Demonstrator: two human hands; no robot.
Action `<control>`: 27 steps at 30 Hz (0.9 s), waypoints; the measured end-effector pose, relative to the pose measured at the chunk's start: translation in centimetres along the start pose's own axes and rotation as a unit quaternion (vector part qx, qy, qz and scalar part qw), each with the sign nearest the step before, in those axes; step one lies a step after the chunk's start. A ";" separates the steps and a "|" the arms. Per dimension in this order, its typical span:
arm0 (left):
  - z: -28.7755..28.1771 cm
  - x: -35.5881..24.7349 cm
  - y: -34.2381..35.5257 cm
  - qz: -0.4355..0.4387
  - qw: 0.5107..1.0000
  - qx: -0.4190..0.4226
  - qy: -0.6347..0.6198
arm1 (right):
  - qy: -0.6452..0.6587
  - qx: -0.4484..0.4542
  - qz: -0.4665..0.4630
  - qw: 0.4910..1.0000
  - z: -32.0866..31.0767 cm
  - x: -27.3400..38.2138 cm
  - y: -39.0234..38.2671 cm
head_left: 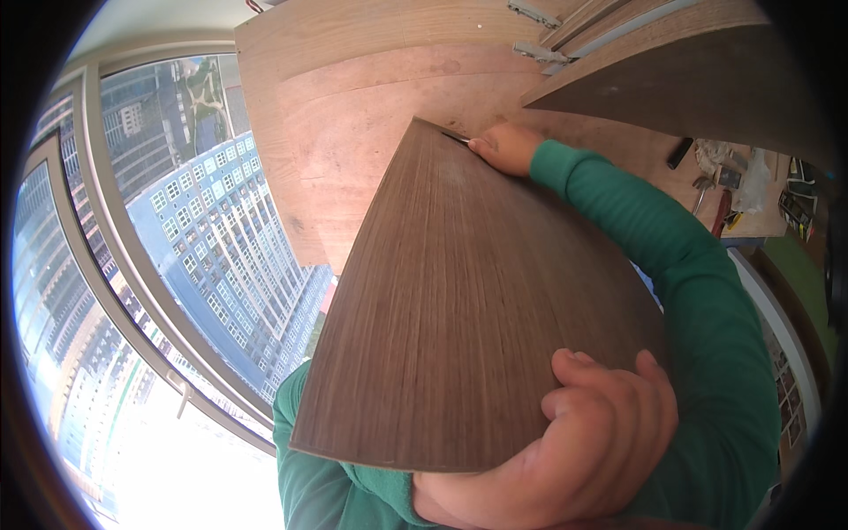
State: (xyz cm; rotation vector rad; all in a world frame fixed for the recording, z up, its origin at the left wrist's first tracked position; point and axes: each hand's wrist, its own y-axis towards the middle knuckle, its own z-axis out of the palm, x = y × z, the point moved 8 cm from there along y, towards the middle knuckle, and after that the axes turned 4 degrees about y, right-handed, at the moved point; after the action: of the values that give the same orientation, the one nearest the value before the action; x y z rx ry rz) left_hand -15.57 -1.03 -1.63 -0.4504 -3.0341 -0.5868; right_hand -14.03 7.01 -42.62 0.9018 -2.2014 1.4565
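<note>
A long brown wood-grain panel (pixel 442 291) slants away from me, its near end against my body and its narrow-looking far end over a pale board. My left forearm passes beneath the near edge, and my left hand (pixel 592 433) curls its fingers around the panel's near right corner. At the far end, my right hand (pixel 508 148) is closed on a slim, pointed metal tool (pixel 456 138), held against the panel's far edge. Most of the tool is hidden in the fist, so its exact kind does not show.
The pale wooden board (pixel 353 115) lies beyond the panel. At the upper right stands another brown panel (pixel 680 88), near metal hinges (pixel 534 13). Hand tools (pixel 720 212) and a plastic bag (pixel 753 181) lie at the right. A large window (pixel 221 221) fills the left.
</note>
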 end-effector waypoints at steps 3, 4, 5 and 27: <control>0.1 0.1 0.1 0.004 1.000 0.000 -0.001 | 0.007 0.009 0.004 1.000 0.4 -1.0 -0.3; 0.1 0.1 0.1 0.004 1.000 0.000 -0.002 | 0.010 0.013 0.004 1.000 0.6 -1.5 -0.4; 0.0 0.2 0.2 0.001 1.000 0.001 -0.005 | 0.021 0.016 0.005 1.000 0.7 -2.1 -0.5; 0.0 0.4 0.2 0.034 0.999 -0.027 -0.013 | 0.013 0.055 0.080 0.995 0.7 -8.5 -8.3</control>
State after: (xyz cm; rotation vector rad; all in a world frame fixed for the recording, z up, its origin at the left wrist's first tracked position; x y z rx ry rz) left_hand -15.91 -0.76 -1.53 -0.5655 -3.0190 -0.6646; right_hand -2.12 6.82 -42.29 0.7500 -2.2362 1.6670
